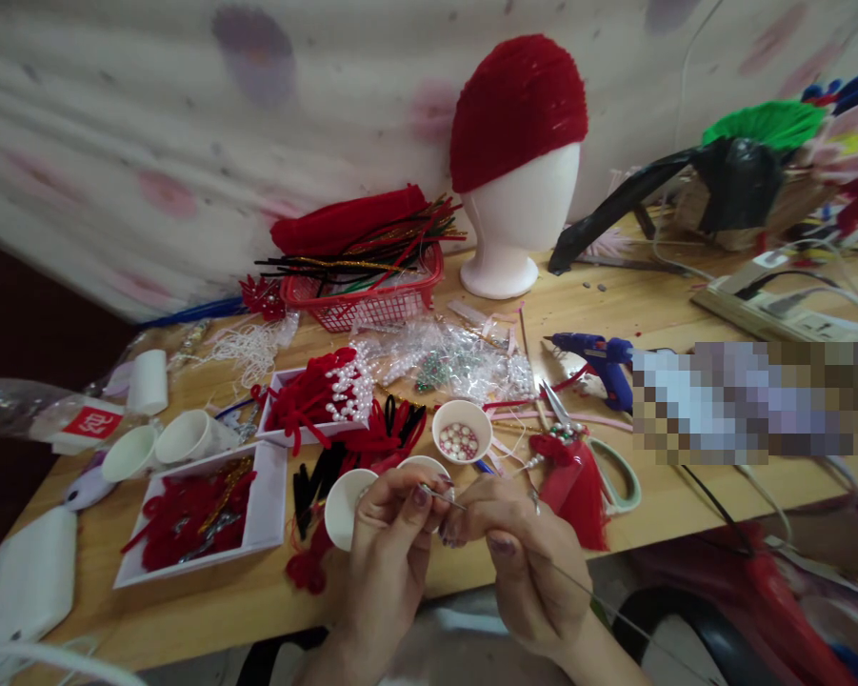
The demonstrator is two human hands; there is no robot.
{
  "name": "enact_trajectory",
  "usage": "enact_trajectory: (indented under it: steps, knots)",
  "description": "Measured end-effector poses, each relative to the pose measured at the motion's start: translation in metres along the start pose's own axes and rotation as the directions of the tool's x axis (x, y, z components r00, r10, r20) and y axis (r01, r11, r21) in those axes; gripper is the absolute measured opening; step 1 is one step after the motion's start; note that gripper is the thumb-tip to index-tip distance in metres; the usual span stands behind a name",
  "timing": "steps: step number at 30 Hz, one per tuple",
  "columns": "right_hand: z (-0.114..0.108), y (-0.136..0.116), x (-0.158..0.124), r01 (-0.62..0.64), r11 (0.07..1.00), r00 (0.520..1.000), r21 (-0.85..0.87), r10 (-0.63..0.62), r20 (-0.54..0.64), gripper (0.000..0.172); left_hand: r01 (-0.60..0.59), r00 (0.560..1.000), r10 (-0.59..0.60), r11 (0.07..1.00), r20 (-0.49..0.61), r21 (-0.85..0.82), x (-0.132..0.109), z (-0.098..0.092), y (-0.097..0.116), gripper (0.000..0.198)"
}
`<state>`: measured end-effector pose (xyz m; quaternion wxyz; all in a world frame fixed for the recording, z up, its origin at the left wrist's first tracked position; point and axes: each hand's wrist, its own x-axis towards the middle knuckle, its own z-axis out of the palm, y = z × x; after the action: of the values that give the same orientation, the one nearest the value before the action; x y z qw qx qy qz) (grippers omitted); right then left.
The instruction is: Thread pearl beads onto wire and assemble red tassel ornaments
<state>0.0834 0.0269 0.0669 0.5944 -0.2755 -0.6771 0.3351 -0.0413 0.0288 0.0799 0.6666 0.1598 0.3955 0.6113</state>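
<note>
Near the table's front edge, my left hand [392, 538] pinches the end of a thin wire [444, 497] between thumb and forefinger. Whether a small bead sits in that pinch, I cannot make out. Close on its right, my right hand [525, 553] is closed on the same wire, which trails from it toward the lower right. Just beyond the fingers stand white paper cups, one [344, 514] partly behind my left hand. Another cup [463, 408] holds white and pink beads. A red tassel [578, 491] lies right of my right hand.
Scissors [614, 476] and a blue glue gun [600, 362] lie to the right. White boxes [275, 495] with red pieces stand left, and bagged beads [457, 362] lie behind. At the back are a red basket [371, 310], a foam head [521, 210] and a power strip [757, 295].
</note>
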Motion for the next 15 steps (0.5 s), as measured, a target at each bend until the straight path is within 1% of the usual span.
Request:
enact_trajectory:
  steps: [3, 6, 9, 12, 15]
  knots:
    - [-0.001, -0.001, -0.001, -0.018, 0.999, 1.0, -0.035, 0.018, 0.0, 0.03, -0.046, 0.999, 0.046, 0.997, -0.002, 0.058, 0.0, -0.003, 0.0, 0.023]
    - [-0.002, -0.001, -0.003, -0.028, 1.0, 0.999, 0.013, 0.028, -0.032, 0.03, -0.135, 0.991, 0.134, 0.977, 0.016, 0.165, 0.0, -0.009, -0.001, 0.021]
    - [-0.001, -0.001, -0.005, -0.029, 0.997, 0.998, 0.07, 0.033, -0.059, 0.03, -0.231, 0.973, 0.222, 0.937, 0.063, 0.261, 0.0, -0.016, -0.001, 0.017]
    - [-0.001, 0.0, -0.007, -0.016, 0.992, 0.996, 0.122, 0.026, -0.087, 0.029, -0.273, 0.961, 0.25, 0.916, 0.116, 0.292, -0.002, -0.018, 0.0, 0.013]
    - [0.0, 0.003, -0.011, -0.018, 0.989, 0.996, 0.146, 0.03, -0.084, 0.026, -0.272, 0.961, 0.246, 0.922, 0.126, 0.274, -0.004, -0.014, 0.0, 0.012]
